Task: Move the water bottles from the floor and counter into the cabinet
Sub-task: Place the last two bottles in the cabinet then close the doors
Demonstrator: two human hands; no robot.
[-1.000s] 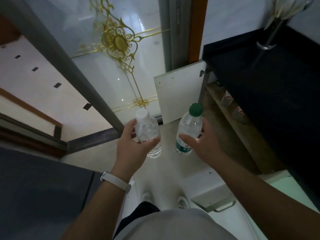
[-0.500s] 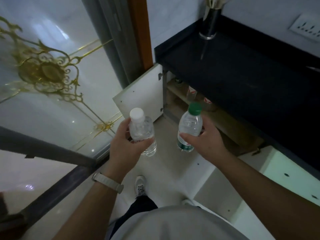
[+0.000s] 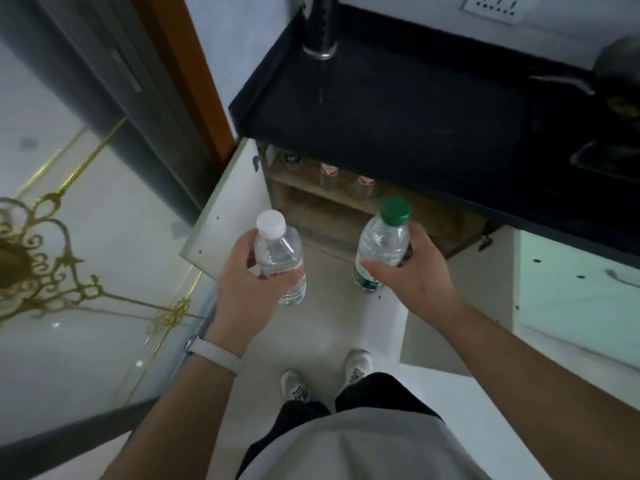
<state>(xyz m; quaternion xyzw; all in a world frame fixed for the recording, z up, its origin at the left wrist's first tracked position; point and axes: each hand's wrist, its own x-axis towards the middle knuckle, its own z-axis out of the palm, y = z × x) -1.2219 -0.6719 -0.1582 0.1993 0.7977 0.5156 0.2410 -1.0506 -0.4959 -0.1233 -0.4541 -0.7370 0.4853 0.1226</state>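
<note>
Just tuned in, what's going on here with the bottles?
A person stands facing the open cabinet under the dark counter. The left hand holds a white-capped bottle and the right hand holds a green-capped bottle. Both bottles are upright in the air in front of the cabinet, not yet inside. Two red-labelled bottles already stand on its upper shelf, and its door hangs open.

No text can be read: the green label (image 3: 364,281) on the green-capped bottle (image 3: 381,240) is too blurred, the white-capped bottle (image 3: 278,251) has its label mostly hidden under the left hand (image 3: 249,282), and the red-and-white labels (image 3: 328,169) on the cabinet bottles (image 3: 366,188) are too small.
</note>
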